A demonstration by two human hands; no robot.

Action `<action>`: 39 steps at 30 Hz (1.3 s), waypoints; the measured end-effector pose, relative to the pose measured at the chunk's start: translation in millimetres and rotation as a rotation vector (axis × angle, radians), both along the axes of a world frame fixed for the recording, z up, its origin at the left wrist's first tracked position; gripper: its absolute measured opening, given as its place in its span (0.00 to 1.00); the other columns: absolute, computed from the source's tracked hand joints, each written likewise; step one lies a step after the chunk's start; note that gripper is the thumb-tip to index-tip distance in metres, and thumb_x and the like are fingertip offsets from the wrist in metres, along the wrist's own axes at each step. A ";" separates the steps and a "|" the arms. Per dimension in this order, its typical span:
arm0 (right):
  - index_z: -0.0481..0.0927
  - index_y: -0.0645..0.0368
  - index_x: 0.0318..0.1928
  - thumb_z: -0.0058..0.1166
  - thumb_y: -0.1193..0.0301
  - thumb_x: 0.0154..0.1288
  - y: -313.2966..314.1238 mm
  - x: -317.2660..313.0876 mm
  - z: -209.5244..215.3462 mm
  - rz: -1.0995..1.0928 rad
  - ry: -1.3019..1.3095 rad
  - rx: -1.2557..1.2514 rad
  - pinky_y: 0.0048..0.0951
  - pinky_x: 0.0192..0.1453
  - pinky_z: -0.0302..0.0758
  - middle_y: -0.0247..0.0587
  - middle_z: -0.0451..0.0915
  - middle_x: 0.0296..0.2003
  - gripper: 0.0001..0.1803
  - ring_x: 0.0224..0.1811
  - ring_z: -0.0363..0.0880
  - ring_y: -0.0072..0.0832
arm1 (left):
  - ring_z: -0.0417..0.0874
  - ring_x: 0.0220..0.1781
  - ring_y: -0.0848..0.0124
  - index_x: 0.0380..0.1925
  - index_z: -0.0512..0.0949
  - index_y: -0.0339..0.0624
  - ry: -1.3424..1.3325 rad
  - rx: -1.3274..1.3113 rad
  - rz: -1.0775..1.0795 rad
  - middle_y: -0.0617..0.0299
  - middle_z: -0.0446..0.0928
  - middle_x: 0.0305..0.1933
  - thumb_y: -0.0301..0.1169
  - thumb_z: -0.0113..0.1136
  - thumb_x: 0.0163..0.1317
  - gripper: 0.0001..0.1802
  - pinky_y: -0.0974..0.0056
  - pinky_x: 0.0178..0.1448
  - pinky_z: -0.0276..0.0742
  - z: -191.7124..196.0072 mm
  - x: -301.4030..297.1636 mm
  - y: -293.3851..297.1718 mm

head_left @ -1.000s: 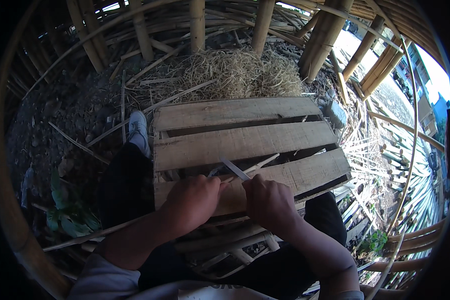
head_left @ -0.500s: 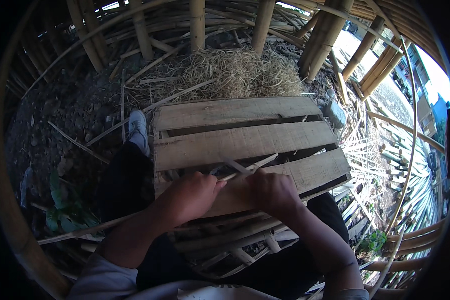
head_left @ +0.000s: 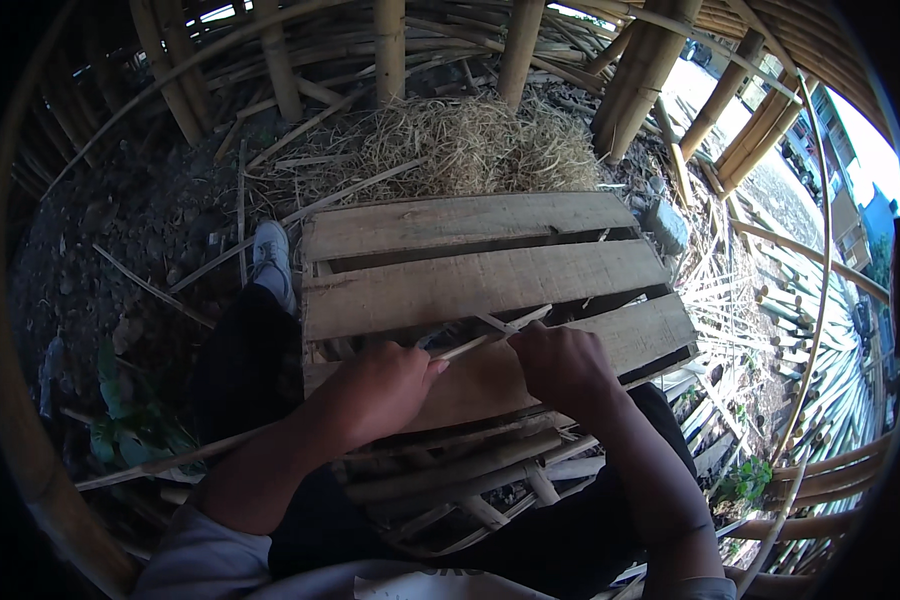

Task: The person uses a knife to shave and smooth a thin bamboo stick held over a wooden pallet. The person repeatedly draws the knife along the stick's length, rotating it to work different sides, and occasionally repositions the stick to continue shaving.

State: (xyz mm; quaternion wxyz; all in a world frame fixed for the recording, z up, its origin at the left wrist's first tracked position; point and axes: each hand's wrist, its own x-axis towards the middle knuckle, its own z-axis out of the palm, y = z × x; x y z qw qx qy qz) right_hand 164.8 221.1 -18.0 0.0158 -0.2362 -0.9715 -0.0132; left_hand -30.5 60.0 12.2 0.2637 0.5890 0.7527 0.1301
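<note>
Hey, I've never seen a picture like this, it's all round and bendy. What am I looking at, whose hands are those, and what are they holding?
This comes from a wide fisheye camera worn on a person's head, looking down, so straight edges curve near the rim. The two bare hands are the wearer's own. They work over a rough wooden pallet laid across the lap. The left hand has a closed grip on a thin bamboo strip, which runs on to the right hand. A short blade seems to cross it there, though that is hard to tell. Beyond lie a pile of dry straw, bamboo poles, and the person's grey shoe on dirt.
</note>
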 end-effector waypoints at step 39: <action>0.75 0.53 0.35 0.53 0.62 0.80 -46.9 18.4 10.3 -0.018 0.026 -0.126 0.38 0.25 0.75 0.34 0.71 0.25 0.13 0.21 0.77 0.32 | 0.88 0.31 0.46 0.28 0.79 0.35 0.008 0.131 -0.060 0.43 0.82 0.26 0.43 0.49 0.82 0.26 0.48 0.40 0.86 -18.1 17.4 -7.1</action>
